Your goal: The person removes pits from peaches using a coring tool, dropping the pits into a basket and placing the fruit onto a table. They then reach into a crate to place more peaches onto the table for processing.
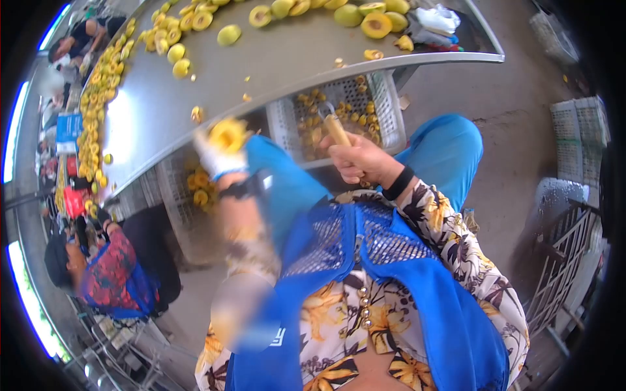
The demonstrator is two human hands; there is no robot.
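Note:
My left hand (220, 158), in a white glove and blurred by motion, is closed on a yellow peach half (228, 135) near the front edge of the metal table (254, 68). The cut side, with a hollow in its middle, shows. My right hand (362, 159) is bare and wrapped round the wooden handle of a pitting spoon (336, 130). Its metal loop points up over a white plastic crate (285, 127) that holds pits and scraps. Yellow peach halves (376, 26) lie along the far part of the table.
Left of my legs stands another crate (171, 195) with peach halves inside. Plastic bags (435, 21) lie at the table's right end. A co-worker (120, 270) sits on the left, others further back. Stacked crates (579, 138) and a metal rack (561, 260) stand on the right.

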